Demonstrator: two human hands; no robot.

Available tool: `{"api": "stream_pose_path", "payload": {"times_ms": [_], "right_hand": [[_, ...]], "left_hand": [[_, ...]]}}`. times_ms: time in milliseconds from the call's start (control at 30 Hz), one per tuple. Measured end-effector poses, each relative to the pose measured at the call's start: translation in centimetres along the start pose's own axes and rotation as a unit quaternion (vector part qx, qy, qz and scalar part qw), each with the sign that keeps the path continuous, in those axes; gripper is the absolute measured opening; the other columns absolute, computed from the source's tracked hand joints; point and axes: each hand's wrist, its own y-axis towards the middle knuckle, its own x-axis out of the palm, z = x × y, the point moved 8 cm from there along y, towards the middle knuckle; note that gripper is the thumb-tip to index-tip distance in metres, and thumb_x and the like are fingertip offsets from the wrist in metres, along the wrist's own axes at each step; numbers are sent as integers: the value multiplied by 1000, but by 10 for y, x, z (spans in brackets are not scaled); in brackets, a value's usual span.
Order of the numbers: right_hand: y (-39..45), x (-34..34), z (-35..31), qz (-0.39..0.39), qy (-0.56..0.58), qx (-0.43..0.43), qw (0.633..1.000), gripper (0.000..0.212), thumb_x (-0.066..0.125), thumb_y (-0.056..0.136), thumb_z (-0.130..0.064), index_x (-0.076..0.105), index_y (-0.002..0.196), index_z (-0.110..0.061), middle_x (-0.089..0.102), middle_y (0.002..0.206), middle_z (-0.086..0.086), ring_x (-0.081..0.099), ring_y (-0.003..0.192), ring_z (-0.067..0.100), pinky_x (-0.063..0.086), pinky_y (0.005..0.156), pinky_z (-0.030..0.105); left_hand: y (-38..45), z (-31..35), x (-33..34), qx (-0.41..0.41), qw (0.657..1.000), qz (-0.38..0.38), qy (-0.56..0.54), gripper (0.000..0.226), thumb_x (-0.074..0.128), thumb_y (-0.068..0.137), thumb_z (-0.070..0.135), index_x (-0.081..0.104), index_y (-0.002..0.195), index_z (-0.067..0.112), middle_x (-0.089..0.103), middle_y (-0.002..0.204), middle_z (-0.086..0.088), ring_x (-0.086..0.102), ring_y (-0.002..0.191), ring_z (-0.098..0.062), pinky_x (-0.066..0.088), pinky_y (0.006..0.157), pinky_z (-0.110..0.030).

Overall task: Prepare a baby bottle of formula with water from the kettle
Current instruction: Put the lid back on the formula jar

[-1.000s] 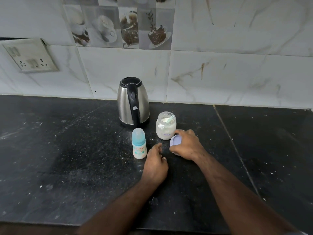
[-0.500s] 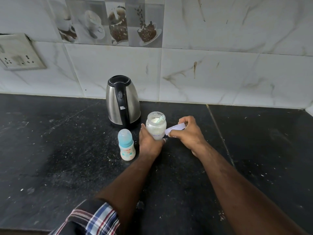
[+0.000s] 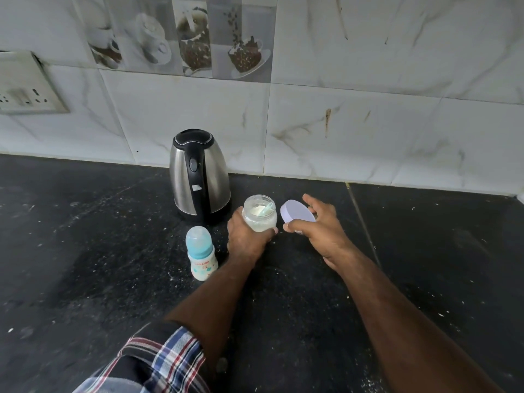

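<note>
The person's left hand (image 3: 246,236) wraps its grip round the small clear glass jar of white formula powder (image 3: 260,213), likely to steady it on the black speckled stone worktop (image 3: 85,265), just in front and right of the stainless-steel electric kettle with black handle (image 3: 199,173). A pale green scoop (image 3: 266,209) lies inside the open jar. The right hand (image 3: 320,225), just right of the jar, pinches the round lilac lid (image 3: 296,211) tilted, seemingly to keep the mouth free. The small baby bottle with a blue teat collar and clear cap (image 3: 200,256) stands upright in front of the kettle, left of the jar, capped and apparently unfilled.
</note>
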Motion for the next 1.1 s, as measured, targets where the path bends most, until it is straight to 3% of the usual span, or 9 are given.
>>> {"api": "stream_pose_path", "payload": {"times_ms": [100,233,300,367,500,633,833,1000,1100], "right_hand": [[4,4,-5,-8,-10,-10,1000,74,86,72,-15,56,139,-23,36,133,-1,50,121,14,50,102,33],[10,3,-21,-21,-32,-36,999,61,87,68,-16,58,119,-29,44,130,-2,54,108,8,57,80,27],[14,4,-29,-42,-48,-40,997,74,89,55,-30,61,123,-27,55,128,-3,59,110,9,60,88,39],[17,6,-36,-75,-90,-45,992,92,90,48,-39,59,134,-28,60,130,-6,61,115,11,57,98,43],[16,14,-51,-169,-179,-48,968,89,90,71,-16,49,149,-24,56,143,-7,56,126,12,47,110,39],[13,22,-63,-222,-249,-54,941,92,88,74,-10,45,153,-24,53,149,-9,52,133,12,44,114,38],[5,32,-80,-272,-336,-79,899,88,84,77,-9,44,152,-35,50,149,-13,50,132,12,46,108,34],[3,36,-87,-263,-367,-85,888,86,86,75,-11,49,149,-38,52,145,-14,50,124,11,42,90,26],[3,38,-90,-256,-360,-81,893,85,87,74,-11,51,148,-34,55,142,-13,52,122,11,42,89,25]], "left_hand": [[-9,3,3,15,1000,-14,-5,97,93,64,41,39,143,23,43,138,-1,48,118,-16,46,106,-40],[-27,8,8,44,998,-39,-6,94,91,68,40,35,142,22,33,134,4,42,117,-9,39,96,-26],[-36,11,8,53,997,-50,-9,93,90,69,39,33,141,23,30,133,5,43,118,-10,39,96,-25],[-44,15,7,57,996,-61,-18,91,90,69,38,33,139,23,32,133,6,45,118,-10,41,95,-26],[-50,20,1,67,993,-88,-42,87,90,65,41,32,130,32,49,133,5,55,119,-13,46,94,-29],[-55,23,-8,75,992,-96,-42,88,88,60,45,31,127,37,50,130,7,54,119,-14,49,100,-34],[-56,29,-18,105,989,-95,-37,96,90,61,42,34,137,27,44,133,6,52,120,-13,47,99,-32],[-56,30,-23,116,989,-85,-21,98,92,61,41,35,139,26,41,131,6,50,121,-13,47,100,-32],[-56,31,-26,123,989,-82,-18,97,92,63,40,35,140,25,40,130,8,49,123,-14,47,103,-35]]}}
